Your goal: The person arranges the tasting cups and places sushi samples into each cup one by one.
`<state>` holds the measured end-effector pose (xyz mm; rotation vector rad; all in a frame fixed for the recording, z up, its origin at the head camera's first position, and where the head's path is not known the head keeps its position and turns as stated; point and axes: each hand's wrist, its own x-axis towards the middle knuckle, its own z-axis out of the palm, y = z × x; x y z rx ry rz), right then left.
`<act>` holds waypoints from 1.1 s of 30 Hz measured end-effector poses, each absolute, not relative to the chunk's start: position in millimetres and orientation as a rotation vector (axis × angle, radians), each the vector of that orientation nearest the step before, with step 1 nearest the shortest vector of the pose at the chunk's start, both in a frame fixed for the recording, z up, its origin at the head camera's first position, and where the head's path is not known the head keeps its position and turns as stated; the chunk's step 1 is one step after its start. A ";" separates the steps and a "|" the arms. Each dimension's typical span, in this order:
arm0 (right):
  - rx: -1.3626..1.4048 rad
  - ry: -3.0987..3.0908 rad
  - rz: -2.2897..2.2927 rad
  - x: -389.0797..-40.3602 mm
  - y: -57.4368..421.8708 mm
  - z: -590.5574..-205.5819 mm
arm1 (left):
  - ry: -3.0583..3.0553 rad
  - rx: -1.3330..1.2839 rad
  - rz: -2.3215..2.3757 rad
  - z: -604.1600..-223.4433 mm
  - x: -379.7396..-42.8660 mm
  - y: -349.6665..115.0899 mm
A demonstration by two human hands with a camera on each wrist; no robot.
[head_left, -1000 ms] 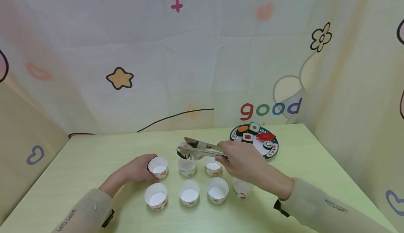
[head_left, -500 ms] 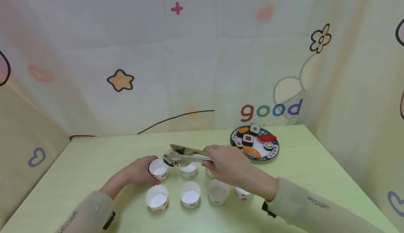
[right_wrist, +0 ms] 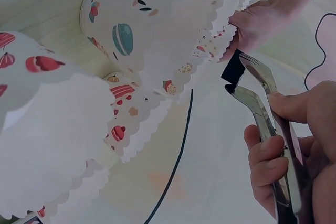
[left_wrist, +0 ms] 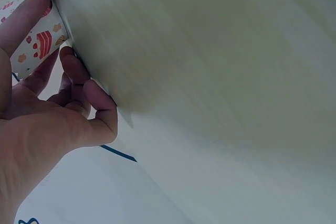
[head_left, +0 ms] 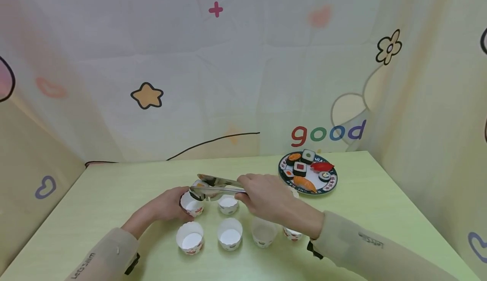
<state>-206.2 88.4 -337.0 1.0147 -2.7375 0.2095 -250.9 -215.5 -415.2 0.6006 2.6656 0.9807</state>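
My left hand [head_left: 167, 205] holds the back-left white paper baking cup [head_left: 195, 210] from its left side. In the left wrist view, the thumb and fingers lie around the cup's printed wall [left_wrist: 44, 43]. With my right hand [head_left: 268, 198] I grip metal tongs [head_left: 228, 190]. A black-and-white sushi roll [head_left: 197, 192] is pinched between the tong tips, right over the mouth of the held cup. In the right wrist view, the roll's black side [right_wrist: 233, 68] shows between the tips, close to the left hand.
Several more paper cups, such as the front-left one [head_left: 190, 239], stand in two rows, some partly hidden by my right arm. At the back right lies a dark-rimmed plate [head_left: 326, 184] with several sushi pieces. A printed curtain [head_left: 213, 82] closes off the table's back.
My right hand has moved left with the tongs and the sushi roll, from above the second back cup to over the held cup. My left hand stays at its cup.
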 end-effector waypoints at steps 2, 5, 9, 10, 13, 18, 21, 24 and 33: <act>1.017 -2.751 0.199 -206.0 85.8 -337.3 | 2.662 0.599 0.991 -415.0 -251.0 -215.3; 1.021 -2.784 0.204 -205.7 81.6 -337.6 | 2.656 0.600 0.999 -415.1 -251.4 -215.4; 1.029 -2.798 0.199 -205.8 77.4 -339.7 | 2.649 0.622 1.007 -415.5 -252.2 -216.2; 1.031 -2.795 0.194 -205.9 76.5 -340.4 | 2.647 0.632 1.010 -415.8 -252.5 -216.6; 1.038 -2.782 0.183 -206.4 74.2 -343.1 | 2.642 0.648 1.022 -416.7 -252.8 -217.3; 1.042 -2.781 0.199 -208.1 71.9 -348.1 | 2.646 0.640 1.023 -417.4 -252.3 -217.3; 1.046 -2.778 0.204 -209.3 71.0 -349.8 | 2.652 0.631 1.018 -417.3 -251.9 -217.0; 1.051 -2.769 0.203 -209.8 70.7 -351.0 | 2.654 0.612 1.019 -417.6 -251.5 -216.7; 1.070 -2.737 0.191 -208.6 71.0 -352.9 | 2.666 0.600 1.007 -418.3 -251.5 -216.7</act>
